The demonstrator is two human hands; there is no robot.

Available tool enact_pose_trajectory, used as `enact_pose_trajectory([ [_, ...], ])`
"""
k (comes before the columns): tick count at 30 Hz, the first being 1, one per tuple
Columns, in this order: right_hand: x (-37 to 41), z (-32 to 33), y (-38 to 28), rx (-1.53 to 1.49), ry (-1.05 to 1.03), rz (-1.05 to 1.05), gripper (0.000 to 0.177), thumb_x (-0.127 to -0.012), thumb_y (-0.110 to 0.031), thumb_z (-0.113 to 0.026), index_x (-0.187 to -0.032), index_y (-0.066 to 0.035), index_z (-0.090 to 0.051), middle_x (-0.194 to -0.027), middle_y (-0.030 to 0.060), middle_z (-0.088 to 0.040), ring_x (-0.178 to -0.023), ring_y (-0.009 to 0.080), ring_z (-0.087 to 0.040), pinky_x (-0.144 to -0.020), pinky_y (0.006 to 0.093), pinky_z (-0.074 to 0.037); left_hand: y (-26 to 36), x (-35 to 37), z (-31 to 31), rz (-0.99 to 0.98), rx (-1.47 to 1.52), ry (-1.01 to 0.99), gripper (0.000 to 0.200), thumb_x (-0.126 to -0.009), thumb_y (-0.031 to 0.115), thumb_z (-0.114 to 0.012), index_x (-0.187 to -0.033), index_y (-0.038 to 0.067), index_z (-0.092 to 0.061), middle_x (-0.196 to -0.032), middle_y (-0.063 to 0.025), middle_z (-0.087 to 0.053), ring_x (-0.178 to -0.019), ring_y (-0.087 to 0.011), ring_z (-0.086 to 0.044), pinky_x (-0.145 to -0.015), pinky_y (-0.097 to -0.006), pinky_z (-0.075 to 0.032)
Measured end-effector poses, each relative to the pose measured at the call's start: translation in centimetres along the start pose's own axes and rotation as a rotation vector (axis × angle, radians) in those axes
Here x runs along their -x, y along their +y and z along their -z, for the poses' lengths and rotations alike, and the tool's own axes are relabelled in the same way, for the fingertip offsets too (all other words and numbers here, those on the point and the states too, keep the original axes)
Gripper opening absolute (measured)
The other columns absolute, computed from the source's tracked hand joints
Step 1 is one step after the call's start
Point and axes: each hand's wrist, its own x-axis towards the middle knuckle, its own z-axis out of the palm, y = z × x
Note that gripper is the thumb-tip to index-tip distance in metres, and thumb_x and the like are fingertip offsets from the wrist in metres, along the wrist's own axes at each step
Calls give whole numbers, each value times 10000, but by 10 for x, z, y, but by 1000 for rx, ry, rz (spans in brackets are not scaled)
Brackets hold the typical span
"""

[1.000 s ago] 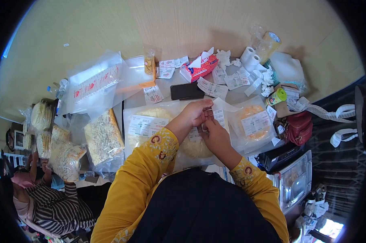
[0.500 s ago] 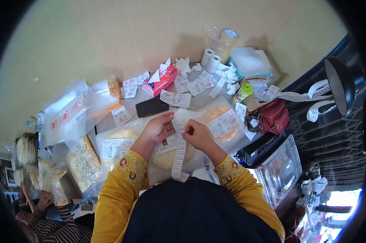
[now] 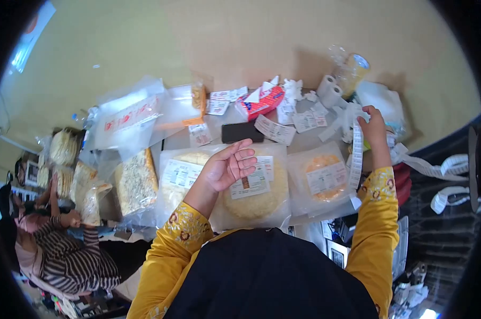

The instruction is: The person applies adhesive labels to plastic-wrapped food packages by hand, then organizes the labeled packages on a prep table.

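Head view: a person in yellow embroidered sleeves works at a crowded tabletop (image 3: 312, 139). The right hand (image 3: 373, 125) is raised at the far right, fingers pinched on the top of a long label strip (image 3: 356, 154) that hangs down along the forearm. The left hand (image 3: 228, 167) hovers palm-up, fingers loosely spread and holding nothing, above a clear bag of round flatbread (image 3: 259, 204) bearing a white label — a second bag with an orange round (image 3: 325, 181) lies just beside it. Beyond lie a black phone (image 3: 242, 132), a red tissue box (image 3: 261, 101) and paper rolls (image 3: 329, 87). At lower left, another person in a striped top (image 3: 75, 266) handles bagged goods.
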Motion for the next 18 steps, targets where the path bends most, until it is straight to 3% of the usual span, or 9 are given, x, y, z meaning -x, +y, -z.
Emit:
enact_pose_trajectory([
  [4,29,-20,-87,-341,-326,161,316,-738,-142,-641,-1031,-51,-565,-1032,168,-568,-977,315,-534,-844,376,-426,-1,48,6,-164,140,-125,382,-954,276,-376,-1274,71,-411,-992,-97,-638,-939,-244,-623,-816,-399,-505],
  [6,56,-55,-135,-384,-534,445,356,-732,-166,-642,-1050,-30,-562,-1059,176,-561,-1031,327,-510,-914,389,-390,-9,81,12,-206,76,-101,416,-958,300,-363,-1301,66,-370,-1001,-107,-629,-942,-246,-620,-820,-391,-501],
  [8,83,-71,-185,-614,-644,625,509,-695,-252,-662,-1128,-18,-531,-1124,203,-531,-1066,362,-485,-957,411,-361,-22,113,15,-240,47,-62,431,-958,318,-360,-1304,61,-365,-984,-103,-625,-916,-233,-622,-808,-373,-499],
  [12,105,-77,-249,-552,-747,807,607,-698,-357,-625,-1141,38,-501,-1132,230,-520,-1080,387,-463,-953,432,-354,-62,158,36,-264,141,-43,471,-947,312,-396,-1328,41,-330,-1015,-118,-612,-934,-240,-618,-832,-362,-496],
  [14,111,-100,-241,-421,-678,930,686,-707,-440,-591,-1162,61,-481,-1099,251,-519,-1030,410,-466,-923,478,-351,-84,174,41,-332,192,28,441,-948,304,-407,-1306,49,-365,-989,-91,-626,-918,-208,-625,-803,-323,-507],
  [15,113,-105,-240,-433,-701,868,662,-613,-350,-675,-1112,55,-516,-1079,256,-529,-1030,418,-467,-927,477,-361,-91,182,45,-360,204,60,422,-946,298,-416,-1288,53,-386,-970,-74,-634,-902,-191,-630,-792,-309,-508],
  [16,113,-116,-235,-461,-470,1044,465,-656,-243,-709,-995,24,-534,-954,182,-547,-900,319,-523,-835,398,-425,-94,190,47,-380,224,86,402,-944,293,-426,-1270,57,-406,-951,-57,-641,-886,-175,-634,-781,-296,-510],
  [18,106,-123,-233,-544,-482,1023,409,-714,-220,-678,-1006,33,-545,-938,188,-565,-892,331,-532,-842,388,-429,-95,203,51,-456,206,168,365,-942,275,-443,-1240,66,-434,-914,-28,-647,-857,-154,-638,-760,-273,-508],
])
